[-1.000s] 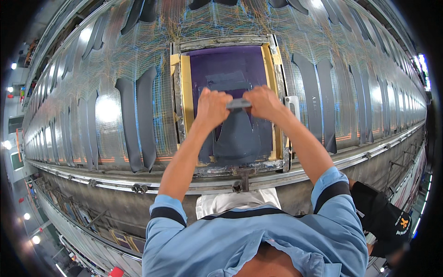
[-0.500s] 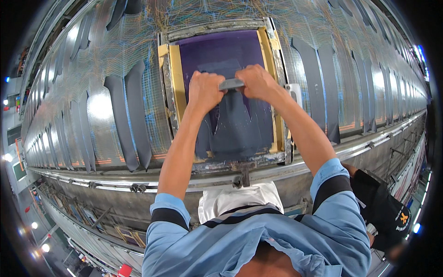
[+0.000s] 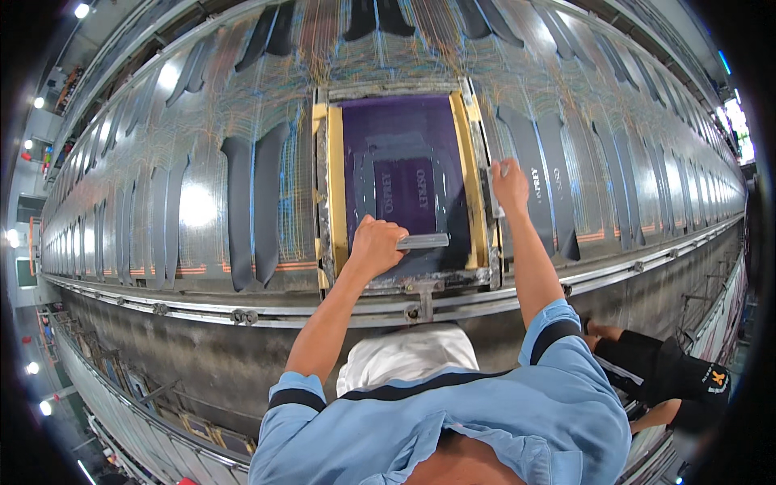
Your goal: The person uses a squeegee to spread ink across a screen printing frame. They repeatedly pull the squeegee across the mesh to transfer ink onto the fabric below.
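Observation:
A printing screen in a metal frame [image 3: 391,87], edged with yellow tape, holds purple mesh [image 3: 402,121]; a lettered rectangle shows at its middle, smeared round with dark grey ink. My left hand [image 3: 378,242] is wrapped round a grey squeegee [image 3: 424,241], held over the lower part of the screen. Just outside the frame's right side, my right hand [image 3: 509,182] is closed on a pale handle [image 3: 498,211], mostly hidden by the fingers.
Pairs of grey cut panels [image 3: 241,210] lie in rows along the long, line-marked table [image 3: 202,113]. A metal rail with fittings [image 3: 202,310] runs along the near edge. At the lower right, a co-worker in black [image 3: 679,380] stands close by.
Both hands gripped the squeegee earlier; now only my left holds it, drawn toward the near edge. My right hand has let go and moved right to the handle, uncovering the lettering.

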Available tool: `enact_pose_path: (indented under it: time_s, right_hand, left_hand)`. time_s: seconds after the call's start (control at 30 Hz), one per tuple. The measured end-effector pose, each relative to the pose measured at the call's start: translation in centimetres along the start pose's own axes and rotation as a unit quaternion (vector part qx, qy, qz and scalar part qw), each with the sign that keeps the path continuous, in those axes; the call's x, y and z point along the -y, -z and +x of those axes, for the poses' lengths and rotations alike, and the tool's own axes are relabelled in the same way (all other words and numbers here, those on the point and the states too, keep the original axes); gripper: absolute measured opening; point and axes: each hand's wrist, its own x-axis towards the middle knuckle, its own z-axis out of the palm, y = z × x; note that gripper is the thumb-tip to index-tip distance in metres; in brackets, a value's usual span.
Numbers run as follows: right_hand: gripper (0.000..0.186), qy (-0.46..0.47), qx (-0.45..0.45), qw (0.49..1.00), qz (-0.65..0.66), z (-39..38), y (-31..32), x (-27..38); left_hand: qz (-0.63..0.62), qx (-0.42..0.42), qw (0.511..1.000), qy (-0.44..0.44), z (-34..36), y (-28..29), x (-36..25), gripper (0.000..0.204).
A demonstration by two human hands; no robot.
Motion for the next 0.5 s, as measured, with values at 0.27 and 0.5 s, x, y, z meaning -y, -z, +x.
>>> enact_pose_path:
  time_s: [0.27,0.5]
  right_hand:
    - [0.03,-0.051,0.054,0.976,0.203,-0.8,0.8,-0.9]
    - [0.029,-0.079,0.082,0.972,0.205,-0.5,3.0,0.2]
  left_hand:
    - [0.029,-0.089,0.996,0.002,9.5,4.7,4.1,0.016]
    - [0.035,-0.142,0.989,-0.004,11.3,5.0,4.6,0.02]
